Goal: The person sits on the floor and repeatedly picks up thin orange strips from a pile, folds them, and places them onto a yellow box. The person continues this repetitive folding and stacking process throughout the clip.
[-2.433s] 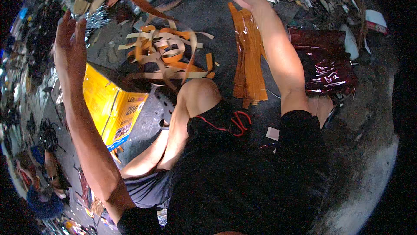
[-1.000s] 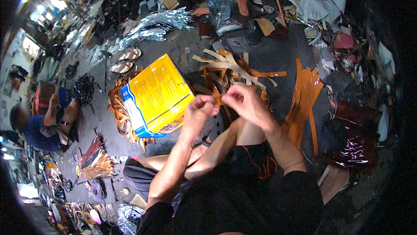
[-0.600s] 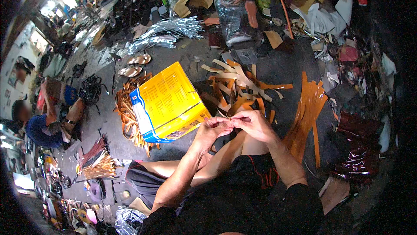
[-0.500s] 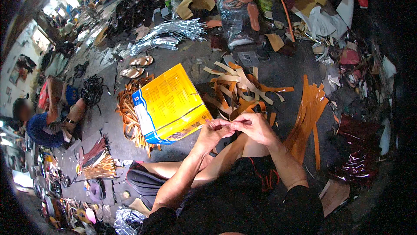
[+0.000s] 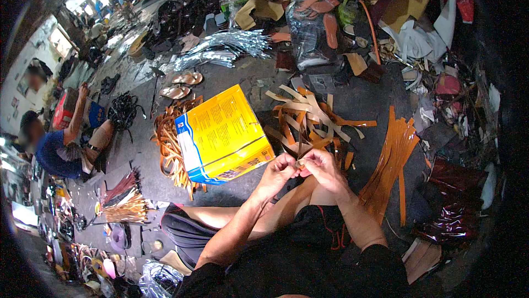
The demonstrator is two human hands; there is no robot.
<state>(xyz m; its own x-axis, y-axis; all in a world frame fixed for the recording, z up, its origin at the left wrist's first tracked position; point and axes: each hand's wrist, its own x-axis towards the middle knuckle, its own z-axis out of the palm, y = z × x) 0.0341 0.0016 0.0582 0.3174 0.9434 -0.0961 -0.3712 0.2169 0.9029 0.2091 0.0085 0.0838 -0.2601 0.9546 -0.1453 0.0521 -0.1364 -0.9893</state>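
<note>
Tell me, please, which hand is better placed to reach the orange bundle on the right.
The right hand, probably: the bundle lies to its right, while the left hand is farther away, near the box.

Floor: dark grey, scuffed; I view it from above.
Yellow box: my landmark, blue and white at one end; I cannot tell whether its base lies flat.
Brown strips: heap, just beside the box, on its left.
Tan and orange strips: loose tangle, near the box, on its right.
Orange strip bundle: well right of the box.
Sandals: one pair, just beyond the box, leftward.
Silver strips: bundle, farther beyond the box.
Black cords: tangle, left of the box, apart.
Maroon and copper strips: bundle, left of the box, nearer me.
</note>
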